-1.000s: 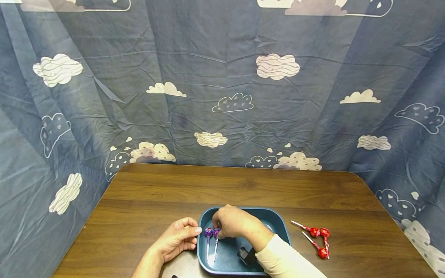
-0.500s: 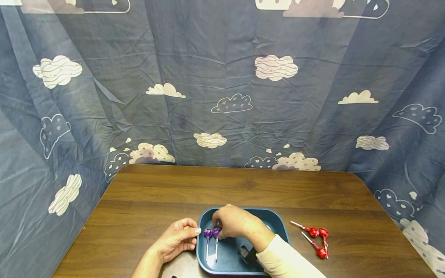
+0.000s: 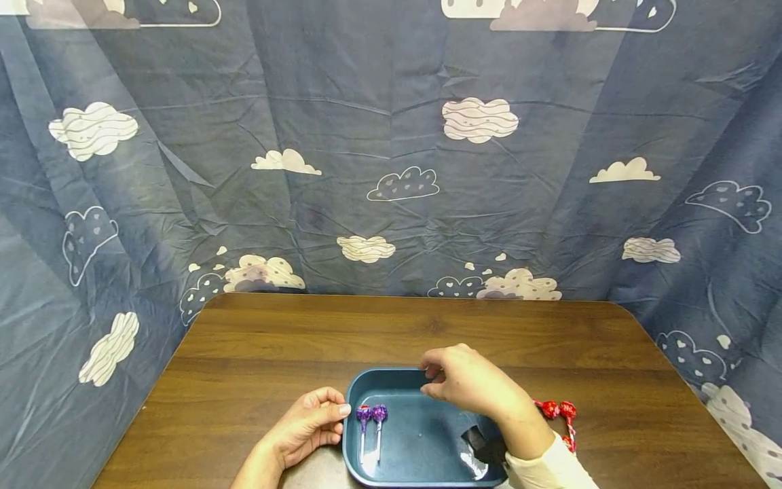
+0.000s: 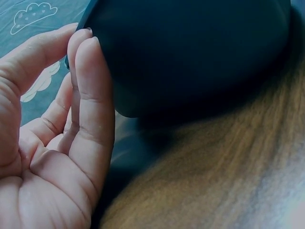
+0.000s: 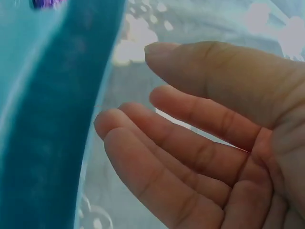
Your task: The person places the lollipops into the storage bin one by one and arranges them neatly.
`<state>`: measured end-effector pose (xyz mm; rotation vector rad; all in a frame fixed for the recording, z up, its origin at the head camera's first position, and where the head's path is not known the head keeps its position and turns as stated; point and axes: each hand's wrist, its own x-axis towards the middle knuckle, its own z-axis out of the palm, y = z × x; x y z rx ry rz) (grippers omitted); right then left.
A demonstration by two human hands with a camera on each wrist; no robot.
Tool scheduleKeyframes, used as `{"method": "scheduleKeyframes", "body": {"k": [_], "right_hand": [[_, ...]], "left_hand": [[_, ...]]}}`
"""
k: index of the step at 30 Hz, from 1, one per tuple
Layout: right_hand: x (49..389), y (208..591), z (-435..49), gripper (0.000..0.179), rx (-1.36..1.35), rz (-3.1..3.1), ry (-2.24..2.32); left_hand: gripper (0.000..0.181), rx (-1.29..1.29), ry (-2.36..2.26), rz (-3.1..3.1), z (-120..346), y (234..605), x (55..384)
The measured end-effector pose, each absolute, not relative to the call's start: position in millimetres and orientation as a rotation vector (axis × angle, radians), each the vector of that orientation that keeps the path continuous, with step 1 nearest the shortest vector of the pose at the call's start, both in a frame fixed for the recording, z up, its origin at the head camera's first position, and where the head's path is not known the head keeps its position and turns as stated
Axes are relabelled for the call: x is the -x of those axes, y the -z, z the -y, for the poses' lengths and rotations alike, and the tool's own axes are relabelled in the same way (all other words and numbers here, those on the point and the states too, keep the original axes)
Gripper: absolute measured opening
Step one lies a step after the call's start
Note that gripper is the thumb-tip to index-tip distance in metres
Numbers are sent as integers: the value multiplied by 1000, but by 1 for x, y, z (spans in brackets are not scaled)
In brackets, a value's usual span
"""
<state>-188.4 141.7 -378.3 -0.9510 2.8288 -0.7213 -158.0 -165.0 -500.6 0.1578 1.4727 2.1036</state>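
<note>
A blue plastic tray [image 3: 421, 435] stands at the table's near side. Inside it, along the left wall, lie two purple-wrapped lollipops, the left one [image 3: 363, 413] and the right one [image 3: 379, 413], side by side with sticks toward me. My left hand [image 3: 308, 424] pinches the tray's left rim between thumb and fingers; the left wrist view shows the fingertips at the tray edge [image 4: 86, 16]. Over the tray's far right part hovers my right hand [image 3: 470, 380], its fingers relaxed and slightly bent. The right wrist view shows nothing between that thumb and fingers.
Right of the tray, several red-wrapped lollipops [image 3: 568, 409] lie on the wooden table [image 3: 293, 339], partly hidden by my right forearm. A black wrist strap [image 3: 482, 445] sits at my right wrist. A blue cloud-patterned cloth [image 3: 342, 102] hangs behind the table.
My right hand has let go of the right purple lollipop and moved right, away from it. That lollipop lies beside the other one. The left hand stays at the tray's rim.
</note>
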Motion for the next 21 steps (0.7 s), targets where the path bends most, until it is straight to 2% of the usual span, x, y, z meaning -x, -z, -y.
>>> {"method": "scheduleKeyframes", "body": {"k": [11, 21], "right_hand": [[162, 368, -233, 23, 491, -2974, 905], [170, 388, -320, 32, 110, -2972, 712]], "left_hand": [[11, -165, -2104, -1470, 164, 499, 156], [10, -181, -2099, -1455, 165, 501, 157]]}}
